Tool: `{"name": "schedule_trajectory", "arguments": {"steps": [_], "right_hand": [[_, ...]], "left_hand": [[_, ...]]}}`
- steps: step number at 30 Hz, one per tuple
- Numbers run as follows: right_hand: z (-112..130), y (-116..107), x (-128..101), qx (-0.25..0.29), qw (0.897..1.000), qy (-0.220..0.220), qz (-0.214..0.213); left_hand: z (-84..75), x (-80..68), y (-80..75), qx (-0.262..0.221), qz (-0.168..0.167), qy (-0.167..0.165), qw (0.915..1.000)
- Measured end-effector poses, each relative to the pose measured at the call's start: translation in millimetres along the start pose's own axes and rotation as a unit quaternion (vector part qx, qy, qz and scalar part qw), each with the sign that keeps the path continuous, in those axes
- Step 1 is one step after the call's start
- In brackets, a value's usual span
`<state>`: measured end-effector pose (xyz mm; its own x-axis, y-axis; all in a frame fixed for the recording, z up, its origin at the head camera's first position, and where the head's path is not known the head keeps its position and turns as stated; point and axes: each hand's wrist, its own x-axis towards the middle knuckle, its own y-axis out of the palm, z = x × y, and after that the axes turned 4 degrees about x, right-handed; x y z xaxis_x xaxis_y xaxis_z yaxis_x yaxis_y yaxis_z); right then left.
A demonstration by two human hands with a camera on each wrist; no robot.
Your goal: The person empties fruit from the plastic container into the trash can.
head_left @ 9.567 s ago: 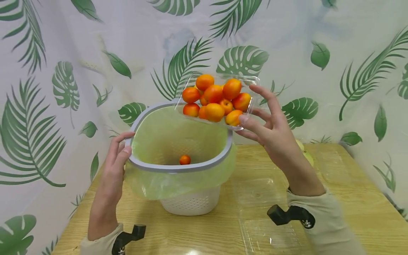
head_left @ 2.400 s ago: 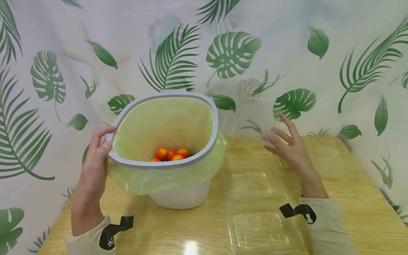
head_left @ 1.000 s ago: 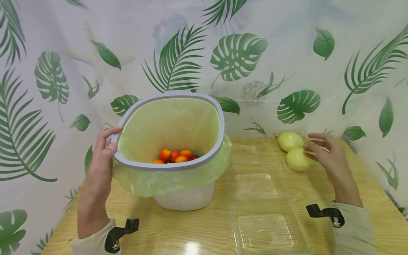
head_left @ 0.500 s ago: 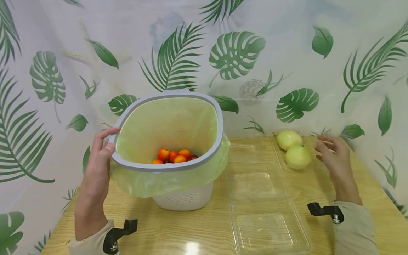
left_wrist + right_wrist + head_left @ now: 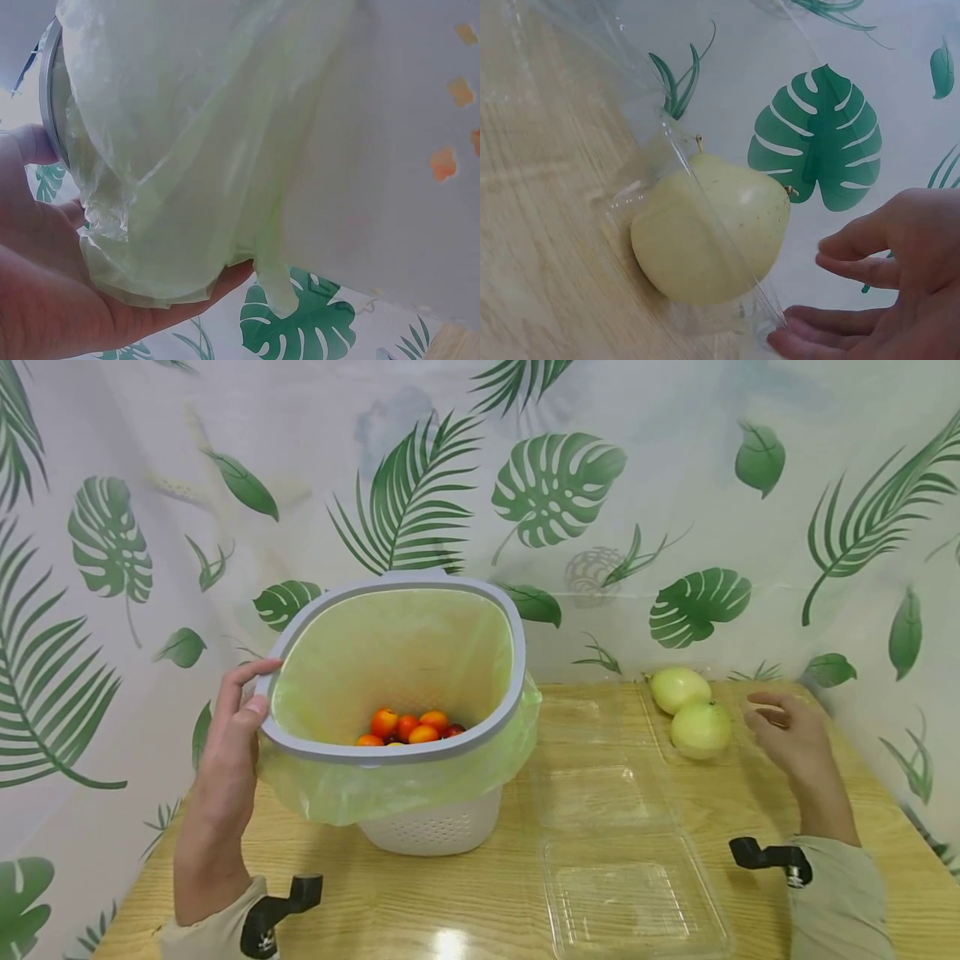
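My left hand [image 5: 243, 702] grips the grey rim [image 5: 517, 643] of a white perforated bin [image 5: 435, 822] lined with a pale green bag [image 5: 390, 785], tilting it toward me. Several small orange fruits [image 5: 408, 727] lie at its bottom. In the left wrist view my left hand [image 5: 45, 285] cups the bag [image 5: 187, 150] under the rim. My right hand [image 5: 772, 714] hovers with loosely bent fingers just right of two yellow-green pears [image 5: 701, 729] in a clear tray [image 5: 660, 752]. In the right wrist view my right hand [image 5: 885, 285] is beside the pear [image 5: 712, 232] and the tray's edge [image 5: 682, 150].
An open, empty clear clamshell box [image 5: 633, 893] lies on the wooden table [image 5: 465, 902] in front of the pears. A leaf-printed curtain [image 5: 675, 485] hangs close behind the table and on both sides.
The orange fruits went from the clear box into the bin, and the box was set down. Over the last second my right hand drew slightly right, away from the pears. The left hand stayed.
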<state>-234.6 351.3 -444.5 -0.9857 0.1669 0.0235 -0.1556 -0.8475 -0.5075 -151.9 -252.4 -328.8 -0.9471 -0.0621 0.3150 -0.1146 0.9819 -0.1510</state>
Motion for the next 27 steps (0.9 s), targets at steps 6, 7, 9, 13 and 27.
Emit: {"name": "schedule_trajectory", "arguments": {"steps": [6,7,9,13,27], "right_hand": [[-2.4,3.1,3.4,0.000,0.997,0.027,0.073],[-3.6,3.2,3.9,0.002,0.997,0.028,0.074],[-6.7,3.2,4.0,0.014,0.996,0.030,0.079],[-14.5,6.0,5.5,0.038,0.994,0.033,0.096],[-16.6,15.9,7.9,0.084,0.987,0.051,0.128]], "left_hand": [[-0.7,-0.3,0.6,0.001,0.001,0.001,1.0000],[-0.8,-0.2,0.7,0.001,0.002,0.001,1.0000],[-1.0,0.0,0.7,0.002,0.004,0.002,1.0000],[-1.3,0.7,0.7,0.001,0.005,0.005,1.0000],[-1.6,-0.6,1.0,0.000,-0.002,0.001,1.0000]]}}
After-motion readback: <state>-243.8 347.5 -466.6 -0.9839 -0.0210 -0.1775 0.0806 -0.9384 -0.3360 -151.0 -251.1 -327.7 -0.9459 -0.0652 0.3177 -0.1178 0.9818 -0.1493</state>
